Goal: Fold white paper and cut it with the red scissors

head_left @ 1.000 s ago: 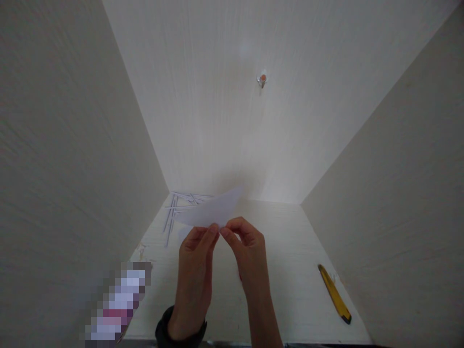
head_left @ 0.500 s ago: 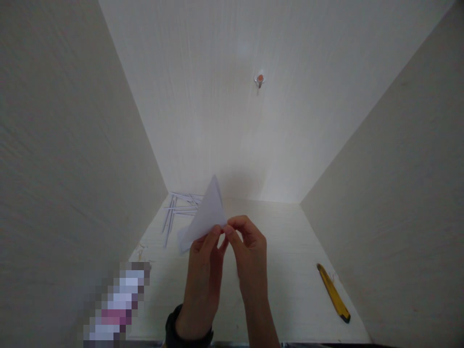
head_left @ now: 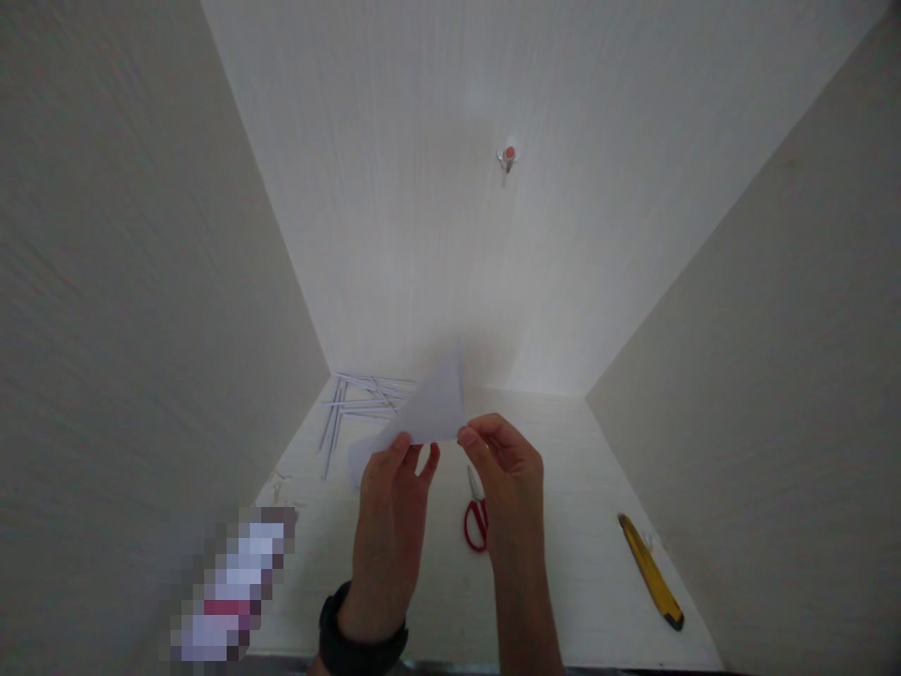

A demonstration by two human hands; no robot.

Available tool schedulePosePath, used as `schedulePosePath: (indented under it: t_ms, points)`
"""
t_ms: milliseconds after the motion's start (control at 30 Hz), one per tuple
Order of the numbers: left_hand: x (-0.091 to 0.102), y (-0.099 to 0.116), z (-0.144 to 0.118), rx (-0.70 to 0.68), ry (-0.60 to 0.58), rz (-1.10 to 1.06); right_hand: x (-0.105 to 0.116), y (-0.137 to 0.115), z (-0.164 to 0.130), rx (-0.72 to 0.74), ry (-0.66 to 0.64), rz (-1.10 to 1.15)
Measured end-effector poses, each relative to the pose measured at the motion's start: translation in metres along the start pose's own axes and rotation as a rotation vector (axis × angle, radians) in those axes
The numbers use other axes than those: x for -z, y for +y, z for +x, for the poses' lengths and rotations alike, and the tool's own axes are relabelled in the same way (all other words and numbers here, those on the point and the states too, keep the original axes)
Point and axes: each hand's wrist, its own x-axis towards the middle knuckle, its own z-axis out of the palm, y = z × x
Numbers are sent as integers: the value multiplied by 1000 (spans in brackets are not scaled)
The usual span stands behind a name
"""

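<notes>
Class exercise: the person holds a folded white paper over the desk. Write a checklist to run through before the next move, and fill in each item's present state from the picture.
1. Both hands grip the paper: ok. The left hand pinches its lower left edge, the right hand its lower right corner.
2. Paper lifted off the desk: ok, it is held above the surface.
3. Fold sharply creased: cannot tell, the paper is blurred.
4. Red scissors apart from the hands: ok, they lie on the desk below the right hand, partly hidden.
5. Yellow utility knife out of the way: ok, it lies far right; whether its blade is out, cannot tell.
6. Paper strips out of the way: ok, piled at the back left corner.
</notes>
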Motion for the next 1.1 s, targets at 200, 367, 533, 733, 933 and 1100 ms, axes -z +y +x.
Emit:
schedulePosePath:
  t_ms: [200,367,533,733,933,1100]
  points:
    - [8,11,0,2,-93,224,7,-4,1,-14,-9,-77]
    - [10,29,2,-47,-251,593,13,-13,-1,-2,-32,-198]
    - [11,42,-2,-1,-291,810,15,-27,-12,30,-107,-354]
    - [14,38,-17,97,-155,934,15,-34,-32,81,-190,-482]
    - [13,32,-36,115,-125,830,19,-37,-45,64,-134,-391]
    - [8,32,-44,96,-105,779,22,-32,-51,-30,-110,-214]
